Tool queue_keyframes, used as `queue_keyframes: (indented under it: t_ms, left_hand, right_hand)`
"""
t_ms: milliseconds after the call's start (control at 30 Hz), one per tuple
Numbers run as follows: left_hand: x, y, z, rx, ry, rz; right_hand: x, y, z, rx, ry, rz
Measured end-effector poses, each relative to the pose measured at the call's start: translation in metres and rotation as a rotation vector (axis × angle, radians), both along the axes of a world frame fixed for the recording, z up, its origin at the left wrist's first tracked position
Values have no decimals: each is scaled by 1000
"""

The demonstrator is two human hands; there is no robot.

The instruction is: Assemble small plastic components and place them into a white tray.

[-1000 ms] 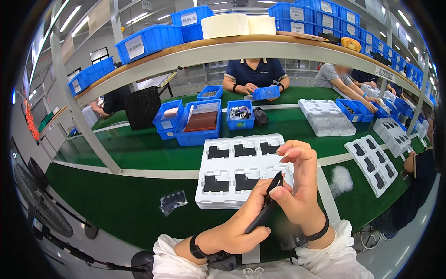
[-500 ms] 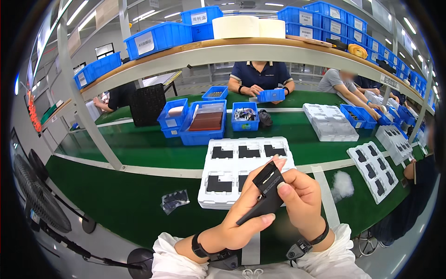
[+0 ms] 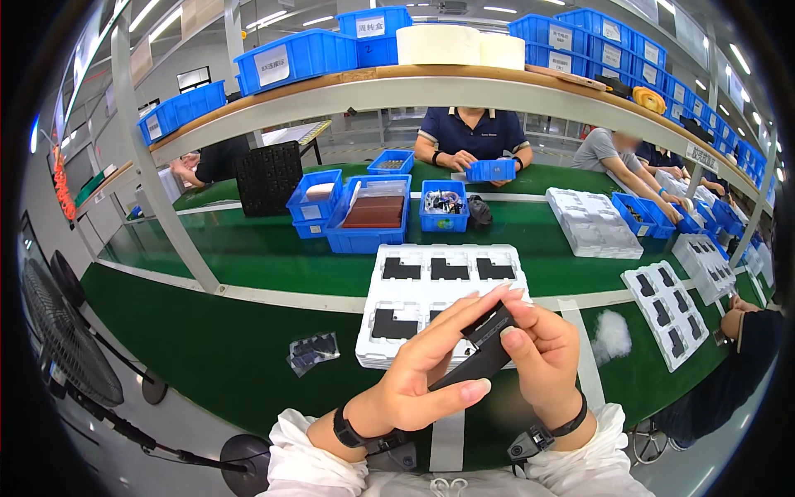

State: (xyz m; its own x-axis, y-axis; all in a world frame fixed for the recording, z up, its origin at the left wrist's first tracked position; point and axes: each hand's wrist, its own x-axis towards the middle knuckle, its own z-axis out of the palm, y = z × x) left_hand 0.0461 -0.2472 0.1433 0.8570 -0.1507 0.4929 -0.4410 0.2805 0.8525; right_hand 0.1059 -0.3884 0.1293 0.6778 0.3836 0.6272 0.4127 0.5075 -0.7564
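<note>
A thin black L-shaped part (image 3: 479, 361) is held between my two hands, tilted above the front of a white moulded tray (image 3: 443, 292). My left hand (image 3: 418, 377) cradles it from the left, with the thumb along its lower edge and the fingers behind. My right hand (image 3: 545, 354) grips its upper right end between thumb and fingers. Fine printing shows on a strip near that end. Similar black parts (image 3: 450, 269) lie in the tray's pockets; my hands hide some of these pockets. Both wrists wear black straps with small devices.
A small clear bag (image 3: 314, 354) lies to the left, white fluff (image 3: 611, 335) to the right. Another tray of black parts (image 3: 664, 315) sits further right. Blue bins (image 3: 368, 217) stand beyond the frame rail. A co-worker (image 3: 472, 141) sits opposite; a shelf (image 3: 447, 85) spans above.
My fingers have closed in over the upper end of the black part, covering more of it. The whole view has shifted slightly.
</note>
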Motion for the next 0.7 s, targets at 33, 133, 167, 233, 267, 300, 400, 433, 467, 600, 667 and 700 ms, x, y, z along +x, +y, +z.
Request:
queue_keyframes:
  t_ms: [33,133,167,233,267,300,400,433,467,600,667,700]
  left_hand:
    - [6,9,-3,240,-230,123]
    - [10,18,0,641,-565,378]
    - [11,19,2,800,-671,512]
    - [10,22,5,868,-684,571]
    - [9,22,7,935,-695,636]
    - [8,21,9,858,-633,588]
    - [5,19,8,673,-566,446]
    - [4,20,8,673,-565,446]
    - [4,22,9,744,-576,471]
    - [1,19,14,1031,-661,710]
    - [-2,16,16,1112,-675,821]
    - [-3,14,16,1191,-687,935]
  right_hand:
    - [-2,1,2,-1,22,-36]
    - [4,-10,3,-168,-73,-41]
    - [5,-10,4,-167,-70,-45]
    - [6,-10,6,-222,-168,-166]
    - [5,-10,7,-222,-167,-167]
    - [5,-11,7,-226,-159,-176]
    - [1,-12,9,-230,-157,-173]
    - [1,-12,9,-236,-157,-173]
    - [0,-11,9,-236,-156,-171]
    - [1,-10,7,-227,-163,-188]
    - [2,-10,6,-227,-176,-208]
    - [1,-9,6,-238,-162,-221]
